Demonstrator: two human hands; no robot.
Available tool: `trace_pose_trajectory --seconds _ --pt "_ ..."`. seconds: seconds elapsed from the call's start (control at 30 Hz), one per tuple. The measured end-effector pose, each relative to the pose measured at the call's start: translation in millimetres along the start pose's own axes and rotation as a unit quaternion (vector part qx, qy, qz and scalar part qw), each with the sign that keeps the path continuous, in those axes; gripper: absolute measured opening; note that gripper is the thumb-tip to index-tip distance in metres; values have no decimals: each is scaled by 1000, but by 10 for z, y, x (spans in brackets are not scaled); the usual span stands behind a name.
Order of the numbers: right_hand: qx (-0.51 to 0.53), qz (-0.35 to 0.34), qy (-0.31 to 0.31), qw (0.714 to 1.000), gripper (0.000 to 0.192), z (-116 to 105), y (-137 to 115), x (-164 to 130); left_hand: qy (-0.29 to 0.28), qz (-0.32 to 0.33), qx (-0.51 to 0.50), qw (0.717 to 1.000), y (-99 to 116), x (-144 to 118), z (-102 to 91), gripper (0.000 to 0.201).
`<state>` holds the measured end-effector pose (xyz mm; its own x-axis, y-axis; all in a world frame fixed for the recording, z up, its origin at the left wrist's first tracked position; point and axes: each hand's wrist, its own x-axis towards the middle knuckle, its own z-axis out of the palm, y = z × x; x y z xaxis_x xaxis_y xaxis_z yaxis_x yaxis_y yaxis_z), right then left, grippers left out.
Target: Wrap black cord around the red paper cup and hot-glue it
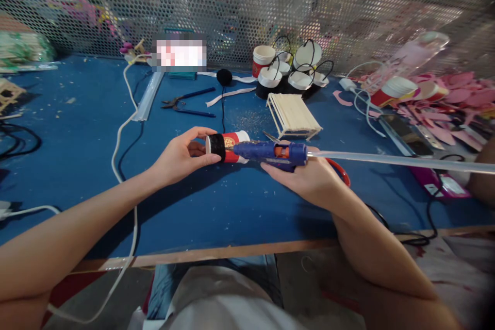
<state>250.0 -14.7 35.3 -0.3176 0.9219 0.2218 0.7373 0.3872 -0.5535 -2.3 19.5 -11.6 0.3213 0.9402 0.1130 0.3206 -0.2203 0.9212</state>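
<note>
A person seated at a blue bench (77, 134) is pressing the nozzle of a blue glue gun (270, 153) against a paper cup (228, 146), lying on its side just above the bench near its middle. The left hand (181, 157) is gripping the cup at its black-wrapped end, fingers (197, 134) curled closed around it, thumb beneath. The right hand (309, 178) is holding the gun from below, fingers closed around its grip, and a long clear glue stick (402, 161) is jutting from the gun's back toward the right edge of the view. Behind the gun, a small frame of pale wooden sticks (294, 115) is standing on the bench, and beyond it a cluster of white-lidded cups with black cord handles (290, 69) is sitting against a perforated metal screen (270, 5). Blue-handled pliers (185, 103) are lying to the left of the cup, well apart from it. Pink paper cut-outs (456, 98) are crowding the bench's right side. A white cable (121, 134) is trailing across the bench and over its front edge.
</note>
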Motion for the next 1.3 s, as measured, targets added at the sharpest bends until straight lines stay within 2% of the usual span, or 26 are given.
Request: trace_pose_trajectory --seconds 0.1,0.27,0.5,0.67,0.8,0.9,1.0,1.07,1.13,1.2,1.27,1.3 --pt "6 5 7 1000 12 15 18 2 9 21 17 1000 -11 -7 5 53" --pt "45 30 19 998 15 21 16 15 16 146 63 987 -51 -13 12 48" --pt "6 36 27 999 16 31 62 18 32 269 225 936 -24 -34 4 40" --pt "-4 25 20 999 17 17 66 43 15 300 284 910 11 -59 13 33" --pt "1 37 23 999 15 25 72 68 -5 307 304 902 21 -67 15 29" --pt "51 60 12 997 19 14 96 86 -2 304 297 905 7 -57 12 30" --pt "142 108 -17 984 26 -46 142 116 12 266 233 935 -36 -31 12 37" --pt "198 124 -19 972 25 -103 193 154 17 222 148 964 -77 -13 18 43" --pt "243 127 19 962 23 -157 273 212 23 164 61 984 -110 -1 32 46" --pt "257 127 93 953 24 -199 383 290 18 115 2 993 -125 2 49 48" --pt "212 126 168 955 28 -230 511 382 13 87 -28 996 -117 -2 63 49" --pt "157 132 194 959 27 -242 575 431 13 81 -37 996 -107 -5 68 50"
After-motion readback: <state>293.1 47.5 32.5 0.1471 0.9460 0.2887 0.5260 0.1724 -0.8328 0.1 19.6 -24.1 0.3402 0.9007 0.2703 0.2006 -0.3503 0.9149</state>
